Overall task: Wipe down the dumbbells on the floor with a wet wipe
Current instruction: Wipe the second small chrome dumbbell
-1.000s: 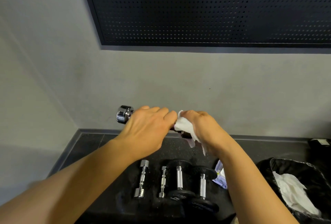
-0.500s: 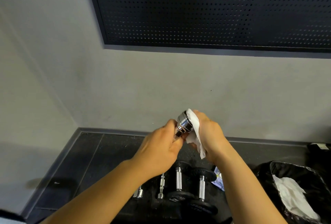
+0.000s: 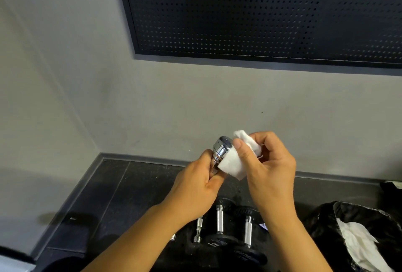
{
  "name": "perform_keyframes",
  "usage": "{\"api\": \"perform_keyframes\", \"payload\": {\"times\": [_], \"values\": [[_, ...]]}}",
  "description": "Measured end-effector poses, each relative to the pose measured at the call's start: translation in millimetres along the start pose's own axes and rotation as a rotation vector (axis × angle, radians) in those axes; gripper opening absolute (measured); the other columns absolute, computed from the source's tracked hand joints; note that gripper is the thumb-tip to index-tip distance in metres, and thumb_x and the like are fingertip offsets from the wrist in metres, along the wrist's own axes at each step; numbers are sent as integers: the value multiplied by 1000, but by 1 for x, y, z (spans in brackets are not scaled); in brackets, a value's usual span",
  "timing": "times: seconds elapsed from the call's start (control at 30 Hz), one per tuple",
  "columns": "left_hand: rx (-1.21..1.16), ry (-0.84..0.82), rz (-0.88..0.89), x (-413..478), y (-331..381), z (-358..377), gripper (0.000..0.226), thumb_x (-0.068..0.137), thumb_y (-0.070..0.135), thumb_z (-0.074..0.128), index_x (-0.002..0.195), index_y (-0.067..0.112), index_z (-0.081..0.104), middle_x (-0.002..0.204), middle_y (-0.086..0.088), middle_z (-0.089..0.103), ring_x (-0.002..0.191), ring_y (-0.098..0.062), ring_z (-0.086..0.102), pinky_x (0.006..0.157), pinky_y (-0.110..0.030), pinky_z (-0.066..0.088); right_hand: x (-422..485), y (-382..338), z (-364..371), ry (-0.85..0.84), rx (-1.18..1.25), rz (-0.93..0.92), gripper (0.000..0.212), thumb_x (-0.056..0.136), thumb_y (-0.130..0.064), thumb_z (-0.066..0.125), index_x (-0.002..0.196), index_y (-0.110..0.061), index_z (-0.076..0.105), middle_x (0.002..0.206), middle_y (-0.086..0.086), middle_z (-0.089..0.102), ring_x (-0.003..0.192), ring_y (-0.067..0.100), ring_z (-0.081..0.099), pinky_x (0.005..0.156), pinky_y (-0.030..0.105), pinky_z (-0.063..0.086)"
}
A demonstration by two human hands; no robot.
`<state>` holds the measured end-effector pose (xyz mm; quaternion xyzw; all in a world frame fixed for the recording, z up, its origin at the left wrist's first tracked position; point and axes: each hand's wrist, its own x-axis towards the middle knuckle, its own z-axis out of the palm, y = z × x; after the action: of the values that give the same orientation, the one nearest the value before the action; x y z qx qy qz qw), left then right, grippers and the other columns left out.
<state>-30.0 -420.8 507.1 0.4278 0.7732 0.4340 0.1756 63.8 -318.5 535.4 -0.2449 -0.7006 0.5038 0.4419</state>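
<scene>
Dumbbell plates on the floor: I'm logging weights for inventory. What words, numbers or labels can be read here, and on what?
Nothing is legible.
Black plates: raised lettering, too blurred to read.
Packet edge right of the plates: blue print, too small.
Small white mark on the floor: unreadable.
Chrome bar and wet wipe: no text.

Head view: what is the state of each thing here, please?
Chrome bar, held off the floor, gripped by left hand.
Wet wipe, pinched in right hand, pressed on bar's end.
Floor dumbbells, lying flat, untouched.
Black bag, open, white wipes inside.
</scene>
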Motion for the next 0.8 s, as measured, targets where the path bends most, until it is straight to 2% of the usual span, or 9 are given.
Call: {"api": "perform_keyframes", "payload": {"times": [0.07, 0.13, 0.23, 0.3, 0.47, 0.57, 0.63, 0.7, 0.8], "values": [[44, -8, 11, -2, -3, -2, 23, 92, 33, 55, 113, 29, 49, 96, 7, 65, 87, -11, 64, 76, -42, 56, 2, -1, -2, -116, 97, 49, 23, 72, -38, 75, 73, -20, 61, 79, 15, 56, 69, 30, 51, 61, 44, 47], [104, -28, 27, -3, -5, -3, 24, 93, 33, 54, 115, 26, 48, 97, 6, 65, 86, -11, 63, 75, -40, 56, 7, -4, -3, -241, 127, 86, 27, 71, -34, 81, 71, -16, 62, 85, 22, 55, 71, 28, 52, 62, 40, 46], [133, -48, 43, -5, -5, -5, 26, 94, 35, 52, 118, 24, 48, 92, 6, 63, 79, -8, 62, 73, -35, 55, 15, -8, 0, -350, 146, 128, 30, 70, -27, 75, 74, -3, 59, 86, 22, 55, 70, 16, 53, 59, 25, 45], [105, -48, 57, -6, -4, -6, 27, 94, 36, 51, 118, 24, 49, 92, 6, 63, 80, -9, 62, 74, -36, 55, 20, -8, 3, -384, 212, 217, 27, 76, -20, 74, 75, 0, 56, 79, 20, 55, 68, 18, 55, 56, 23, 45], [104, -45, 24, -7, -6, -4, 17, 95, 33, 50, 109, 24, 50, 84, -1, 62, 77, -16, 61, 76, -43, 54, 24, 0, 8, -282, 300, 369, 25, 79, -16, 73, 69, -7, 52, 69, 15, 56, 60, 21, 56, 51, 25, 46], [60, -45, -7, -8, -7, -3, 19, 95, 37, 50, 110, 26, 50, 88, 3, 64, 81, -13, 63, 78, -40, 55, 12, 4, 3, -225, 309, 411, 28, 76, -21, 72, 70, -8, 48, 65, 9, 54, 55, 16, 53, 47, 23, 43], [78, -55, -8, -8, -8, -3, 23, 94, 36, 52, 115, 27, 49, 93, 8, 63, 86, -8, 62, 81, -36, 55, 4, 2, -2, -237, 300, 418, 32, 69, -28, 73, 70, -9, 47, 66, 7, 55, 58, 17, 52, 48, 26, 41], [103, -67, 2, -8, -9, -3, 26, 94, 33, 52, 119, 27, 48, 98, 8, 63, 88, -7, 62, 82, -35, 55, 3, -1, -3, -259, 274, 385, 37, 67, -29, 74, 74, -3, 48, 69, 10, 55, 61, 19, 52, 48, 25, 40], [143, -88, 38, -9, -6, -2, 26, 95, 36, 49, 118, 25, 47, 92, 6, 63, 81, -9, 62, 77, -35, 55, 11, -6, 1, -276, 242, 324, 30, 76, -14, 75, 72, -1, 48, 62, 4, 54, 55, 11, 52, 47, 19, 41]]}}
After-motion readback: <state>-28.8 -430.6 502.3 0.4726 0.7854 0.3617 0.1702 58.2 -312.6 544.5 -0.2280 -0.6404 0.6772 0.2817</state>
